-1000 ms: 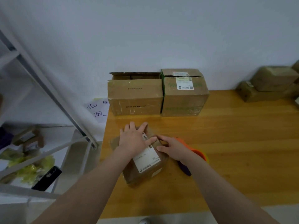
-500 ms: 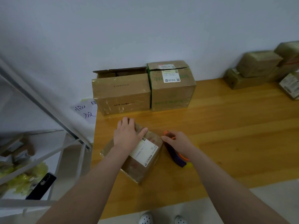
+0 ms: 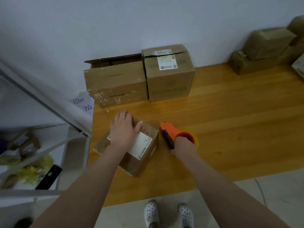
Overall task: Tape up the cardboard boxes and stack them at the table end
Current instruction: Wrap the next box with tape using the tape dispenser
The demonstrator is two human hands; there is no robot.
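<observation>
One wooden table (image 3: 230, 129) carries all items. Two large boxes stand touching at its far edge against the wall: the open-topped box (image 3: 115, 83) on the left, the labelled box (image 3: 169, 79) on the right. The small box (image 3: 144, 158) lies near the front left corner, white label up. My left hand (image 3: 125, 129) presses flat on its top, fingers straight. My right hand (image 3: 184, 145) grips the orange tape dispenser (image 3: 172, 132), just beside the small box's right side.
</observation>
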